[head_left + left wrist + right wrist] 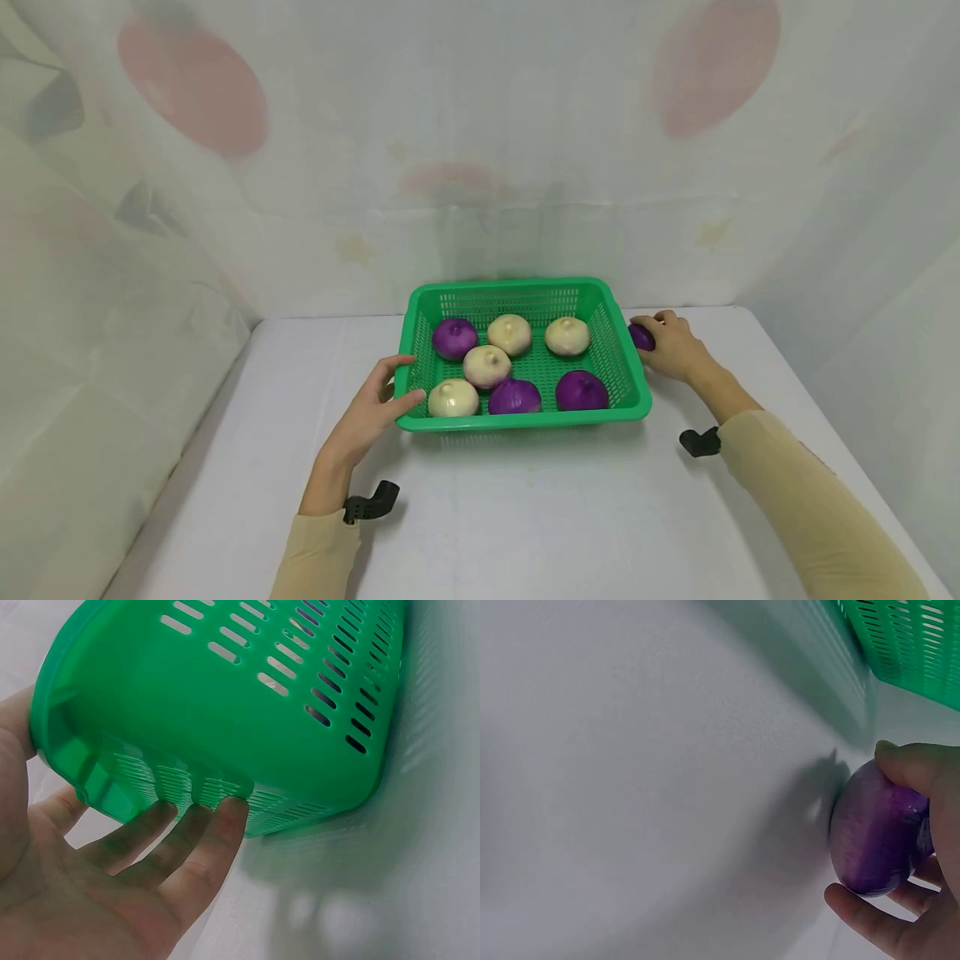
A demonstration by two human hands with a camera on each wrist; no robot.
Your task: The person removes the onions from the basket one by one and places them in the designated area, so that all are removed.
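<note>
Right hand (672, 346) clamped on a round, glossy purple onion (874, 836), thumb on one side, fingers on the other; this onion is outside the rectangular green plastic basket (525, 420), just beside its right end; whether it touches the table below cannot be told.

Left hand (365, 422) grips the basket's left end, thumb at the rim near the front corner, other fingers against the outer slotted wall; basket stands on the white-covered table (525, 517).

Inside, seven more round onions; rear row from the left, one purple (454, 338), then two cream-white (510, 335) (567, 336); another cream-white one (487, 367) near the middle; along the front, one cream-white (453, 398), then two purple (515, 397) (582, 390).

Farther out, beige sleeves (315, 554) on both arms; a black device (372, 502) at each wrist; behind, pale cloth (487, 100) printed with blurred reddish ovals.
</note>
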